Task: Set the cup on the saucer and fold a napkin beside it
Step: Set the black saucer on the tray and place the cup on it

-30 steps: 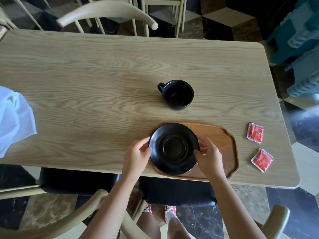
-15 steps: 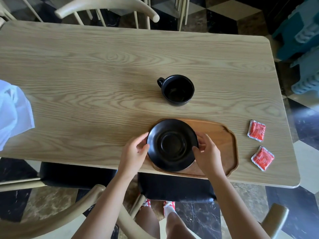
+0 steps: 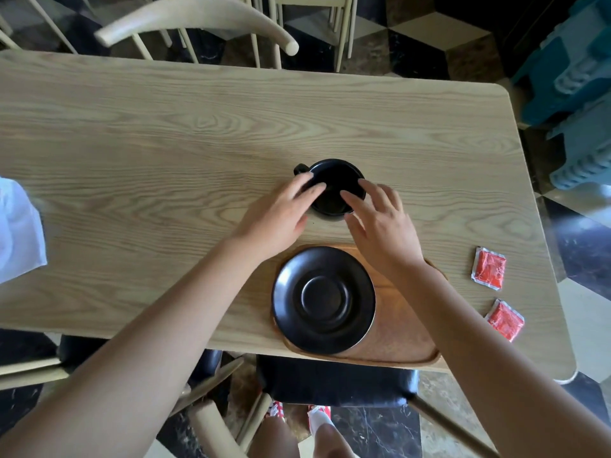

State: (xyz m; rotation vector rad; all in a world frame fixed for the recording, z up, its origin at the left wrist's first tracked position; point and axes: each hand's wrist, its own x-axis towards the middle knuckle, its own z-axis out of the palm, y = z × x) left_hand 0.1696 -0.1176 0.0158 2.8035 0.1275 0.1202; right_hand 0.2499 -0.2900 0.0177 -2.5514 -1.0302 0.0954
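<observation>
A black cup (image 3: 334, 180) stands upright on the wooden table (image 3: 165, 143), its handle pointing far left. My left hand (image 3: 281, 216) and my right hand (image 3: 380, 223) reach over it from either side, fingers spread, fingertips at its rim; neither hand has closed on it. The black saucer (image 3: 324, 300) lies bare on the left part of a brown wooden tray (image 3: 403, 338) at the near table edge. A white napkin (image 3: 18, 233) lies crumpled at the left edge of the table.
Two red sachets (image 3: 488, 268) (image 3: 506, 320) lie on the table right of the tray. A wooden chair (image 3: 198, 24) stands at the far side, another chair's black seat (image 3: 337, 380) below the near edge. Blue plastic stools (image 3: 575, 87) stand at the right.
Both hands have let go of the saucer and moved forward to the cup. The saucer stays on the tray.
</observation>
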